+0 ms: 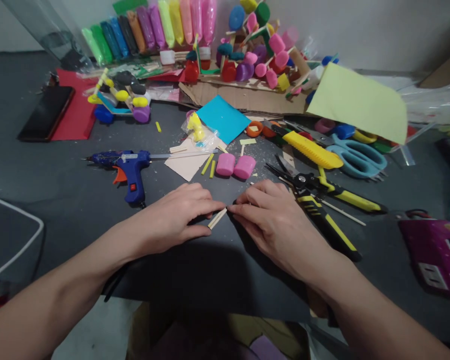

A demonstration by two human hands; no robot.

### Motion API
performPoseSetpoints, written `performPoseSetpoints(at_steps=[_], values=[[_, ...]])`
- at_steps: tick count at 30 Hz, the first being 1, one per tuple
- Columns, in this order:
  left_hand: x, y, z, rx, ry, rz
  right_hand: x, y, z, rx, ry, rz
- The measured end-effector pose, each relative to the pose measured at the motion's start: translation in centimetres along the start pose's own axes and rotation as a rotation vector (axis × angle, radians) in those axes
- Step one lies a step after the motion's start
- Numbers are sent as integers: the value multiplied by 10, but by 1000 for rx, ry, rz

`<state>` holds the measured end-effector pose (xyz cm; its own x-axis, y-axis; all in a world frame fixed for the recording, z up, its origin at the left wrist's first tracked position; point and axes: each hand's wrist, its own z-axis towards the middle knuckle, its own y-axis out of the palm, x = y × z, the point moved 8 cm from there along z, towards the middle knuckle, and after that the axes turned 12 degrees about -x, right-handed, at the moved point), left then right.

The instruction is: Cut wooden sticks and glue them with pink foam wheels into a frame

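Observation:
My left hand and my right hand meet at the middle of the dark table. Both pinch a short pale wooden stick between their fingertips, the left from the left side, the right from the right. The stick lies tilted just above the table surface. Two pink clay cylinders lie just beyond the hands. A blue glue gun rests to the left of my left hand.
Yellow-handled pliers, a yellow utility knife and light blue scissors lie at the right. Clay packs, clay-and-stick models, a phone, blue paper and a purple box surround the work area.

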<state>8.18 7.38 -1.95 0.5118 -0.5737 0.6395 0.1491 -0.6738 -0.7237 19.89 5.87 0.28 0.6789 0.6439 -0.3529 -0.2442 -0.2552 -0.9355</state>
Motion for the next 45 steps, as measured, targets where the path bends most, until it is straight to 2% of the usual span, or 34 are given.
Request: performPoseSetpoints(at_steps=[9, 16, 25, 36, 45], values=[[1, 1, 2, 28, -10, 47, -4, 2, 2, -16, -21, -2], [4, -1, 2, 54, 20, 70, 1, 1, 0, 16, 23, -3], [12, 0, 4, 95, 79, 153, -3, 2, 1, -7, 26, -70], [11, 5, 1, 83, 73, 131, -7, 3, -1, 6, -4, -126], [12, 4, 1, 148, 81, 142, -2, 7, -4, 61, 85, -154]])
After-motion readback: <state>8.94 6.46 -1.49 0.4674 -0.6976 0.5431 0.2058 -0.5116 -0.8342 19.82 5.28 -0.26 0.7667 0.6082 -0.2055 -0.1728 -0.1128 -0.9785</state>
